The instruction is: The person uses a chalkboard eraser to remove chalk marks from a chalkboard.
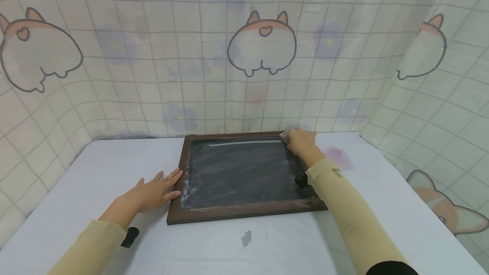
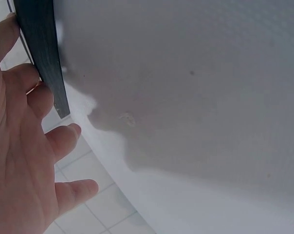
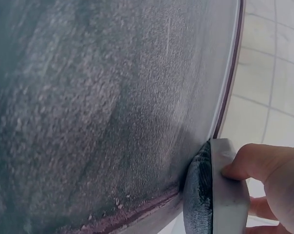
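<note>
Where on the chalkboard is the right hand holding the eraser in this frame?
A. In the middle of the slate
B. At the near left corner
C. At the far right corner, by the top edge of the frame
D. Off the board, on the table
C: the right hand presses the eraser against the chalkboard at its far right corner, while the left hand lies flat at the board's left edge.

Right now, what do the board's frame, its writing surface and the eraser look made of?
Frame: looks like dark brown wood, matte, worn pale at the edges.
Writing surface: black slate-like or painted board, matte and grainy, hazed with chalk dust.
Eraser: pale hard back, probably plastic, with a dark fuzzy pad, likely felt. The right hand grips it; the left hand rests flat against the frame.
</note>
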The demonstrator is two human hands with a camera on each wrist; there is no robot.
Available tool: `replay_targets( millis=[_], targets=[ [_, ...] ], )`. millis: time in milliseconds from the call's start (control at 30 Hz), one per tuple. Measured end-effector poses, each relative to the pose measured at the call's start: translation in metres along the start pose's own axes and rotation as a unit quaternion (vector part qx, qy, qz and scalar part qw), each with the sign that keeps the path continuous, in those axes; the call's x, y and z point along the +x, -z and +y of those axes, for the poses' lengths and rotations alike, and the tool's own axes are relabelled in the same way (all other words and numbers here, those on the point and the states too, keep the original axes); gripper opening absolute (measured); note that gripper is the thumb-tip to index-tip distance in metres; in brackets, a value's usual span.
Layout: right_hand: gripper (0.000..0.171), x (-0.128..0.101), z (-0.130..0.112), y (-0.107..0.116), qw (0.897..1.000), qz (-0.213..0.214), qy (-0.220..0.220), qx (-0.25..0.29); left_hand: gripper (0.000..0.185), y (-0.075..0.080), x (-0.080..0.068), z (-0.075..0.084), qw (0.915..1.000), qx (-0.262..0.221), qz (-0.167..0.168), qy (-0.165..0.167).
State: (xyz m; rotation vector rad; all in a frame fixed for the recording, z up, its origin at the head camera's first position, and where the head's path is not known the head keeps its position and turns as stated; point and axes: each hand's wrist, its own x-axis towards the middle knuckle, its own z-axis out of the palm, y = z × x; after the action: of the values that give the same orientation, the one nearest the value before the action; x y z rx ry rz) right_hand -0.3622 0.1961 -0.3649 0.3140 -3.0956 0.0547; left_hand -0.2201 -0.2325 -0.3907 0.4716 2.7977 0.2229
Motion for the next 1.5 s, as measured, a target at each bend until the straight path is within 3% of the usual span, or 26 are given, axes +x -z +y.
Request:
replay_targets(
  millis=[600, 1500],
  targets=[
    [0.044, 0.000, -0.017, -0.010, 0.999, 0.024, 0.005, 0.038, 0.076, 0.002, -0.002, -0.001, 1.0000, -0.002, -0.006, 0.002],
    [0.042, 0.011, -0.095, -0.016, 0.998, 0.023, 0.047, 0.044, 0.075, 0.003, -0.003, 0.002, 1.0000, -0.001, -0.004, -0.004]
  ],
)
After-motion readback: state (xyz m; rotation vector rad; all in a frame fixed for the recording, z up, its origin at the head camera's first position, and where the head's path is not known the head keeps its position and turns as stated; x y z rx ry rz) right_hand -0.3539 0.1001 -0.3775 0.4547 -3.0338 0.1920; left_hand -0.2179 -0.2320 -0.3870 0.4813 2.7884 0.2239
